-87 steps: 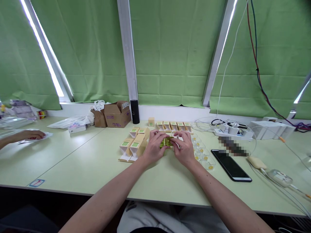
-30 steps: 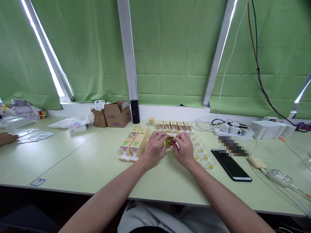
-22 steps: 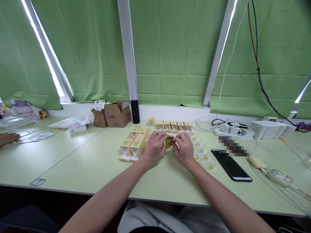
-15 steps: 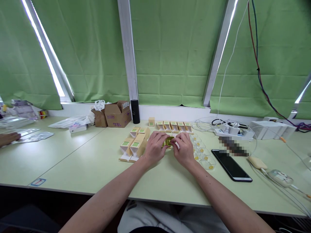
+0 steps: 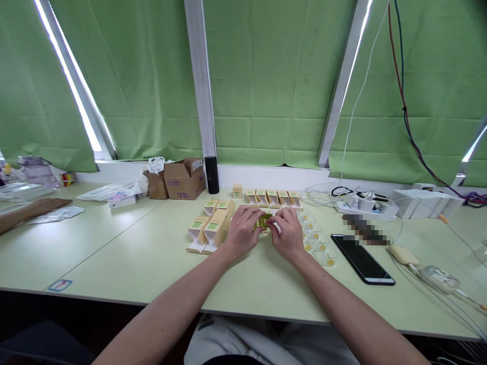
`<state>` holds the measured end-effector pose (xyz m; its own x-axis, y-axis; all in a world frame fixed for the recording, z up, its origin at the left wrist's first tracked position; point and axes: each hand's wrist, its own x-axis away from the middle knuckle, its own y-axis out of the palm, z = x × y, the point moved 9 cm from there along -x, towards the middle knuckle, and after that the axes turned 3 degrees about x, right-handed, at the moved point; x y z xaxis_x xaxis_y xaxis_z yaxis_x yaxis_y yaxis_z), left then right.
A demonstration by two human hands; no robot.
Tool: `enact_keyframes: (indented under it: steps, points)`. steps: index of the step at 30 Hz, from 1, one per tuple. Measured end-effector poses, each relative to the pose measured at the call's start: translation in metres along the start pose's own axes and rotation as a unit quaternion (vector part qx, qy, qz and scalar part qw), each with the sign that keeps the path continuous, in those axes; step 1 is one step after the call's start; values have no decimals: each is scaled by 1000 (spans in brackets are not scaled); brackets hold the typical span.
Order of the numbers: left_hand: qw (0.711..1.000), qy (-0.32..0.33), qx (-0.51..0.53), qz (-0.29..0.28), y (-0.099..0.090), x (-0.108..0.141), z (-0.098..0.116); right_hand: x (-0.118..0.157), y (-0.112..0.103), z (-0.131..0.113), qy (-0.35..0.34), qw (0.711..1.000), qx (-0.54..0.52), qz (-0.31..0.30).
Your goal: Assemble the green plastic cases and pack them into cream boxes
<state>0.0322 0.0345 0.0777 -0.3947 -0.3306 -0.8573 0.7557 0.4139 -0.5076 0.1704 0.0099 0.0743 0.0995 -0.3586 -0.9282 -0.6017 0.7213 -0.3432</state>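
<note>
From my remote seat I'm seeing the left hand and the right hand pinching a shiny green piece between them, thumbs and fingertips nearly closed around its opposite edges. The piece is sitting in the gap between the hands, and I'm not managing to tell whether it is touching the worktop. Open cartons are standing just beside the left hand, clear cups are lying just beside the right, and a row of small cartons is waiting beyond both. I'm judging the piece to be thin and slick, so uneven pressure could be creasing it or making it slip. I'm also minding the elbow room: a careless sideways swing could be toppling cartons or scattering cups.
</note>
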Motion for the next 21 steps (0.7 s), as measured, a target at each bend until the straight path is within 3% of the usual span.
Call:
enact_keyframes:
  steps: [13, 21]
  points:
    - [1000, -7, -6, -2, 3, 2, -4, 1, 1, 1, 1, 1000, -1, -1]
    - [998, -51, -7, 26, -5, 2, -22, -2, -5, -4, 4, 1000, -3, 18]
